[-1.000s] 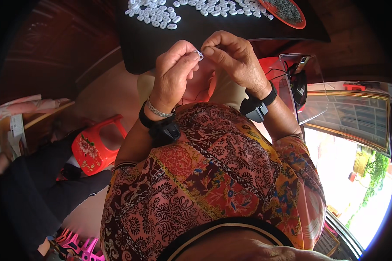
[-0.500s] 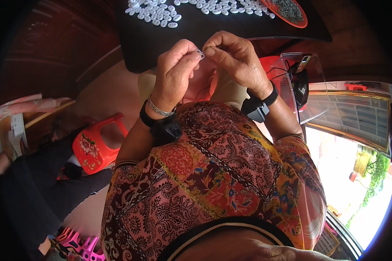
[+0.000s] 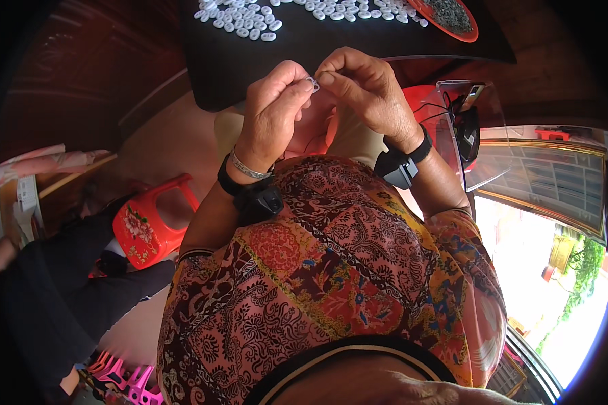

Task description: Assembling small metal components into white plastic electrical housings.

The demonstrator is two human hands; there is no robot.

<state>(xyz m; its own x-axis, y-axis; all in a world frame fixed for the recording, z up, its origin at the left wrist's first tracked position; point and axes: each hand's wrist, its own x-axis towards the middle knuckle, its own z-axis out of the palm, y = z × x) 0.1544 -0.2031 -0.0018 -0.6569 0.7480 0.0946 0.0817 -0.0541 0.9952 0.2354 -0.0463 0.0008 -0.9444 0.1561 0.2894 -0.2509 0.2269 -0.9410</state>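
Note:
My left hand (image 3: 277, 104) pinches a small whitish oval piece (image 3: 313, 84) with holes in it between thumb and forefinger. Close against it on the right, my right hand (image 3: 368, 91) is closed in a pinch, thumb to forefinger; whatever is between those fingertips is too small to make out. Both hands are raised just in front of the dark table's (image 3: 284, 57) near edge. Many white oval pieces (image 3: 250, 23) lie spread on the tabletop beyond them. An orange-red plate (image 3: 471, 34) at the far right of the table holds a heap of small dark grey bits (image 3: 450, 15).
A clear plastic box (image 3: 490, 172) stands right of my right arm, with dark cables and a black device by it. A red plastic chair (image 3: 152, 223) is at the left, beside a person in dark clothes (image 3: 47, 290). Pink stools (image 3: 138, 385) are at lower left.
Almost nothing differs. Both hands keep the same pinch, and the view has shifted very slightly.

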